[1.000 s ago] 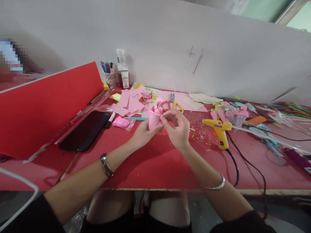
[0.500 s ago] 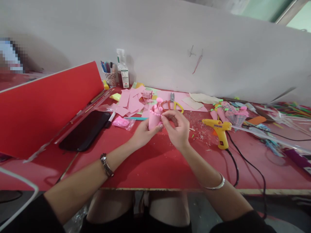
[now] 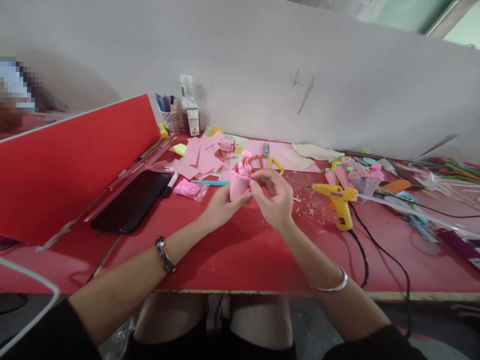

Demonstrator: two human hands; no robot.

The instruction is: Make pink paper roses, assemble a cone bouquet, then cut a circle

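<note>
You had a red table [image 3: 232,255] in front of you, its top strewn with scraps. On it lay a black phone [image 3: 131,201] at your left beside a leaning red board [image 3: 71,165], a heap of pink paper pieces [image 3: 204,157], scissors [image 3: 267,159], and a small pink bag [image 3: 187,188]. A pen cup [image 3: 169,119] and a bottle [image 3: 189,107] stood at the back by the wall. A yellow glue gun [image 3: 337,200] rested at your right, its black cord [image 3: 362,250] running off the front edge.
</note>
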